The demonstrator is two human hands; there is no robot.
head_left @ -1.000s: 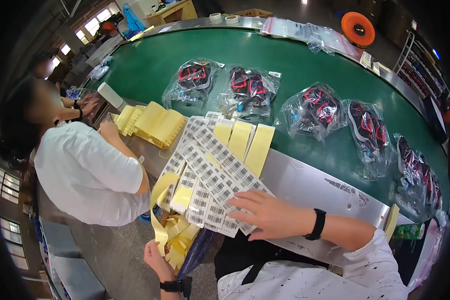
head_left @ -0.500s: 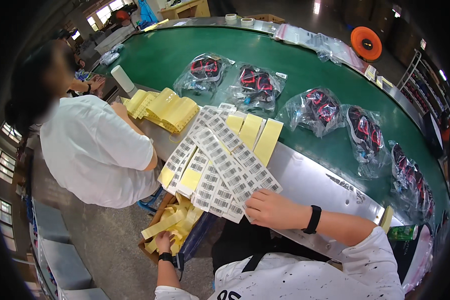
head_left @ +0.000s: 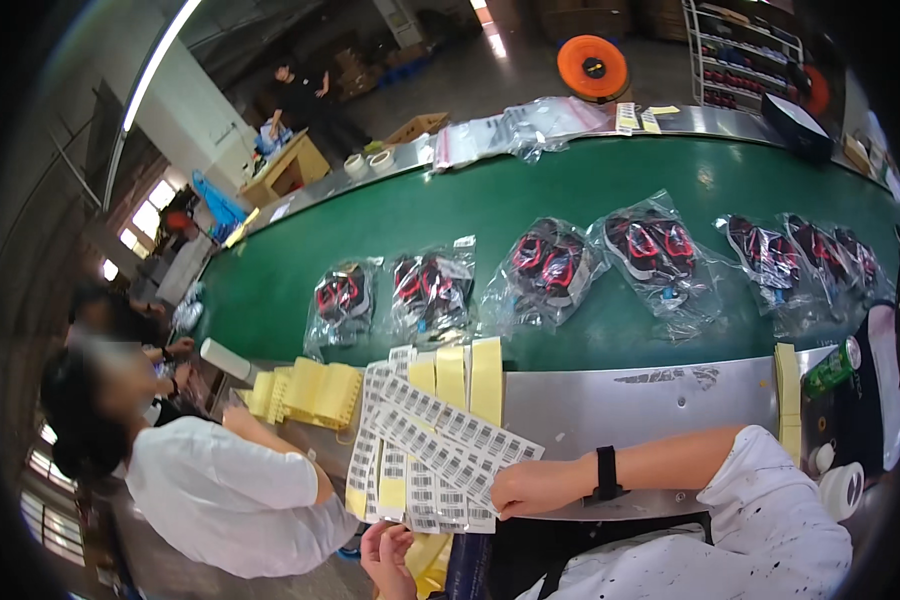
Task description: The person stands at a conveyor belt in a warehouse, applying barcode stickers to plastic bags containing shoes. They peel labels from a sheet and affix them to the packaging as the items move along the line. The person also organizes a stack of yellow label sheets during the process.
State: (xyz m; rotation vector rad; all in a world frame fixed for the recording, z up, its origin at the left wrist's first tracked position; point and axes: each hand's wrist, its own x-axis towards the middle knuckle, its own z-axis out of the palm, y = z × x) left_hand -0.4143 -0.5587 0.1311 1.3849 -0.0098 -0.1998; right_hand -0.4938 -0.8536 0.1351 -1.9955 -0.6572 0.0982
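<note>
Overlapping white sheets of barcode labels [head_left: 440,425] lie fanned on the metal edge in front of me, with yellow strips [head_left: 487,385] of backing among them. My right hand [head_left: 540,488] is closed at the right end of the uppermost label sheet, pinching it. Its fingertips are partly hidden. Below the lower left edge of the sheets is my left hand [head_left: 388,558], its fingers loosely bent and apart, with nothing visible in them. Beside it, crumpled yellow backing strips [head_left: 429,562] show below the table edge.
Shoes in clear bags [head_left: 552,268] stand in a row on the green belt [head_left: 410,205]. Folded yellow label stacks [head_left: 315,392] and a white roll [head_left: 226,358] lie left, near a co-worker in white [head_left: 225,490]. A green can [head_left: 832,368] is at right.
My view has swung up and to the right. My left hand has risen from the box of yellow strips to the lower edge of the sheets. My right hand stays at the label sheet.
</note>
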